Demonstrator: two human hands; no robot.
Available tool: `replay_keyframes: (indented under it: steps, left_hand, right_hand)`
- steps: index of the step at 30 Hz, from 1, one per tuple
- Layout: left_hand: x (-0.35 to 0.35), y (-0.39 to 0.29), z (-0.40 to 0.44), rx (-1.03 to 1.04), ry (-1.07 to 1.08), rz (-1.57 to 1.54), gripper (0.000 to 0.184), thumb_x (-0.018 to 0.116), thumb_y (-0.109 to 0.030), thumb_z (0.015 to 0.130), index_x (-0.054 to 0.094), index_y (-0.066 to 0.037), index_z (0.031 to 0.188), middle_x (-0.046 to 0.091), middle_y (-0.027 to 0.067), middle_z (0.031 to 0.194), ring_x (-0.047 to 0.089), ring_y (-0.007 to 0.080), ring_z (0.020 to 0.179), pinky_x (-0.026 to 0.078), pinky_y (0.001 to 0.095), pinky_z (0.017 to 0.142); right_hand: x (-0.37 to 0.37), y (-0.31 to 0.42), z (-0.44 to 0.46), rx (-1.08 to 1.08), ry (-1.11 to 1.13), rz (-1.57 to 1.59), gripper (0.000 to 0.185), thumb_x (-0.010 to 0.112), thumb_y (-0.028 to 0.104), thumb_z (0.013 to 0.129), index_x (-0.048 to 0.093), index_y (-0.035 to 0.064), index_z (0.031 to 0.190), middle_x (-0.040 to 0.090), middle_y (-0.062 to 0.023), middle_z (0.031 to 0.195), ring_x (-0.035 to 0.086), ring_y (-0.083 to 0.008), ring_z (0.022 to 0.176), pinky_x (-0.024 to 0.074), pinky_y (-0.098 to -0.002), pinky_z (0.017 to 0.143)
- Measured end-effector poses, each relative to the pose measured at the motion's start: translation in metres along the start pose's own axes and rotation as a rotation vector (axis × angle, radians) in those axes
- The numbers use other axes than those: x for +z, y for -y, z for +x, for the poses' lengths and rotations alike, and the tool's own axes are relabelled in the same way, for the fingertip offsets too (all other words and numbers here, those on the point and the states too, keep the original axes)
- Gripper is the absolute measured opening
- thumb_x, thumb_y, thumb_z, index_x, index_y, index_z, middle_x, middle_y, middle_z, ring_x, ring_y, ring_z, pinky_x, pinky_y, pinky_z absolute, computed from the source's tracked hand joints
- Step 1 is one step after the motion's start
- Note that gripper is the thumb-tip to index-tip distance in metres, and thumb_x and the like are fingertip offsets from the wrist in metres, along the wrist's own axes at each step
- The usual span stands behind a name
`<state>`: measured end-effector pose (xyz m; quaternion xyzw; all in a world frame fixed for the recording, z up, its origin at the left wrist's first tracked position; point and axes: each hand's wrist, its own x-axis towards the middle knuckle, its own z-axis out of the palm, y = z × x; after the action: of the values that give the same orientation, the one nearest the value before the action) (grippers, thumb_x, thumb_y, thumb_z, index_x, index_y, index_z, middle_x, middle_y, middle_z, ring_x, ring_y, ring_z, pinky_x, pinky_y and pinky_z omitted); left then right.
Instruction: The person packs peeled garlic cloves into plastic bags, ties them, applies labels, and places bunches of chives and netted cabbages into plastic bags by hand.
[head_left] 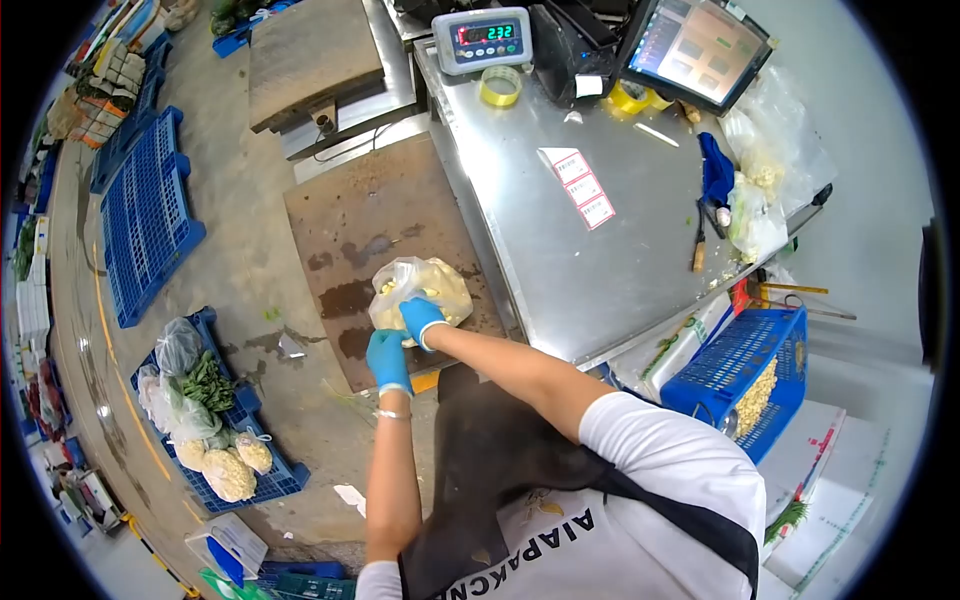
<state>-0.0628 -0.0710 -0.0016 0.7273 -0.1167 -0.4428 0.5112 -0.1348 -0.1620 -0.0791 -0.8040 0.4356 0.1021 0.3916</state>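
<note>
A clear plastic bag (452,292) with pale yellow pieces in it lies on the brown, stained platform (385,205) in front of me. Both hands wear blue gloves. At the bag's near left edge, my left hand (388,360) is closed on the plastic. My right hand (421,318) is at the top of the bag, its fingers bent against the plastic and partly hidden; it looks closed on the bag. Just what the pieces are is too small to make out.
A metal table (590,270) borders the platform, holding a scale display (483,40) reading 2.32, yellow tape (500,87), printed labels (580,188) and a monitor (700,50). A blue basket (690,378) stands right. Blue pallets (150,215) lie left, one bearing bagged vegetables (205,395).
</note>
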Motion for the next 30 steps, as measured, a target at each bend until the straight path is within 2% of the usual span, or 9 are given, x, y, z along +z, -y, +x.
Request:
replay_keyframes:
  steps: [2, 9, 13, 15, 19, 22, 25, 26, 30]
  left_hand:
    - [-0.01, -0.009, -0.01, -0.081, 0.017, -0.02, 0.008, 0.059, -0.006, 0.08, 0.064, 0.0, 0.082, 0.064, 0.0061, 0.081, 0.057, 0.0152, 0.073, 0.047, 0.0296, 0.074]
    - [-0.039, 0.017, -0.045, -0.16, -0.183, 0.013, 0.019, 0.063, -0.018, 0.089, 0.062, 0.0, 0.095, 0.063, 0.0056, 0.093, 0.055, 0.012, 0.088, 0.044, 0.0274, 0.081]
    - [0.005, 0.027, -0.018, 0.046, -0.144, 0.019, 0.06, 0.076, -0.038, 0.078, 0.056, 0.001, 0.118, 0.062, 0.0114, 0.105, 0.058, 0.0195, 0.095, 0.045, 0.0324, 0.085]
    - [0.036, 0.015, -0.003, 0.039, -0.471, 0.461, 0.082, 0.08, -0.045, 0.07, 0.047, 0.001, 0.129, 0.052, 0.02, 0.122, 0.056, 0.0292, 0.105, 0.045, 0.0383, 0.091]
    - [0.049, -0.017, 0.034, -0.196, -0.634, 0.388, 0.116, 0.084, -0.054, 0.056, 0.03, 0.0, 0.143, 0.027, 0.0303, 0.144, 0.047, 0.0436, 0.12, 0.043, 0.0472, 0.099]
    - [0.065, -0.034, 0.049, -0.406, -0.581, 0.303, 0.092, 0.082, -0.036, 0.065, 0.037, 0.0, 0.136, 0.029, 0.0305, 0.142, 0.05, 0.0425, 0.116, 0.047, 0.0471, 0.094]
    - [0.058, 0.033, 0.082, -0.394, -0.64, 0.232, 0.06, 0.073, -0.015, 0.072, 0.045, 0.001, 0.123, 0.035, 0.0298, 0.135, 0.052, 0.043, 0.11, 0.048, 0.0467, 0.091]
    - [0.053, 0.036, 0.074, -0.252, -0.664, 0.211, 0.038, 0.063, -0.007, 0.077, 0.047, -0.004, 0.111, 0.046, 0.0259, 0.119, 0.055, 0.0433, 0.099, 0.049, 0.0492, 0.084]
    - [-0.023, 0.023, 0.023, 0.11, -0.185, 0.824, 0.035, 0.062, -0.006, 0.074, 0.05, -0.003, 0.107, 0.054, 0.0255, 0.104, 0.056, 0.0416, 0.095, 0.049, 0.0461, 0.079]
  right_hand:
    - [0.028, -0.007, 0.02, 0.142, -0.11, 0.152, 0.036, 0.04, 0.022, 0.095, 0.059, 0.001, 0.116, 0.059, -0.0232, 0.116, 0.056, -0.0389, 0.106, 0.0426, -0.0437, 0.095]
    - [0.0, -0.013, -0.034, -0.188, -0.16, 0.204, 0.04, 0.05, 0.009, 0.085, 0.058, 0.0151, 0.123, 0.055, -0.0177, 0.129, 0.05, -0.0383, 0.118, 0.0399, -0.0401, 0.102]
    - [-0.009, -0.012, -0.06, -0.502, -0.165, 0.42, 0.035, 0.055, 0.005, 0.081, 0.063, 0.0091, 0.115, 0.059, -0.0195, 0.117, 0.056, -0.0403, 0.102, 0.0445, -0.0417, 0.094]
    - [-0.012, -0.008, -0.064, -0.669, -0.202, 0.328, 0.029, 0.054, 0.004, 0.082, 0.065, 0.0088, 0.108, 0.062, -0.0192, 0.11, 0.058, -0.0396, 0.098, 0.0461, -0.0408, 0.091]
    - [-0.03, -0.031, -0.041, -0.124, -0.196, 0.458, 0.017, 0.053, 0.002, 0.081, 0.067, 0.005, 0.091, 0.064, -0.017, 0.095, 0.061, -0.0337, 0.092, 0.048, -0.0378, 0.084]
    - [-0.042, -0.039, -0.033, -0.168, -0.583, 0.475, 0.027, 0.049, -0.006, 0.076, 0.065, 0.003, 0.096, 0.062, -0.0201, 0.102, 0.06, -0.0352, 0.094, 0.0474, -0.0393, 0.086]
    - [-0.036, -0.056, -0.026, -0.01, -0.579, 0.155, 0.039, 0.044, -0.007, 0.079, 0.061, 0.0047, 0.112, 0.058, -0.0229, 0.112, 0.056, -0.0378, 0.105, 0.0448, -0.0423, 0.091]
    - [-0.02, -0.085, -0.017, -0.005, -0.598, 0.312, 0.043, 0.046, -0.003, 0.083, 0.052, 0.0042, 0.125, 0.052, -0.0251, 0.124, 0.051, -0.0418, 0.113, 0.042, -0.0433, 0.095]
    - [-0.029, -0.086, -0.03, -0.047, -0.491, 0.283, 0.032, 0.052, 0.006, 0.086, 0.058, 0.003, 0.118, 0.058, -0.0241, 0.115, 0.055, -0.0395, 0.107, 0.0443, -0.042, 0.092]
